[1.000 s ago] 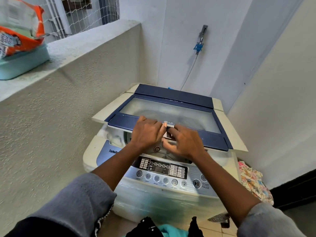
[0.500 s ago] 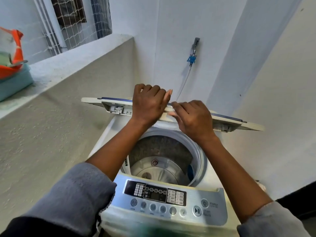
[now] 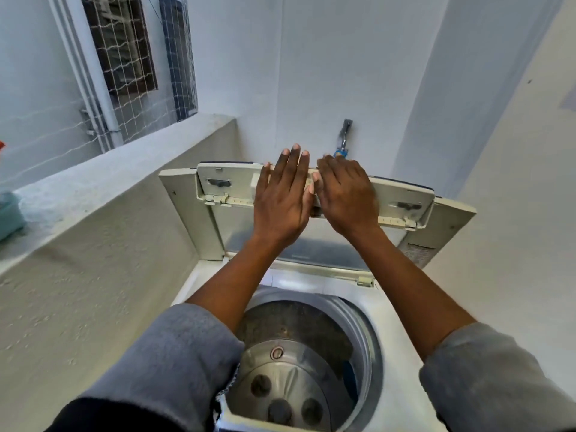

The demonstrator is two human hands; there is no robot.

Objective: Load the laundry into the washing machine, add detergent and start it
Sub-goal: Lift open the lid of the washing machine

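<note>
The washing machine (image 3: 391, 319) stands in a corner, just beside a rough low wall (image 3: 93, 275) on the left. Its folding lid (image 3: 230, 185) is raised and tilts back toward the rear wall, underside facing the camera. The left hand (image 3: 282, 204) presses flat on that underside, its grip wide open with fingers straight and reaching past the top edge. The right hand (image 3: 346, 194) lies on the lid just beside it, somewhat blurred, its grip also open and holding nothing. Below the forearms the steel drum (image 3: 296, 366) gapes. A tap (image 3: 345, 132) is fixed to the wall behind the lid.
</note>
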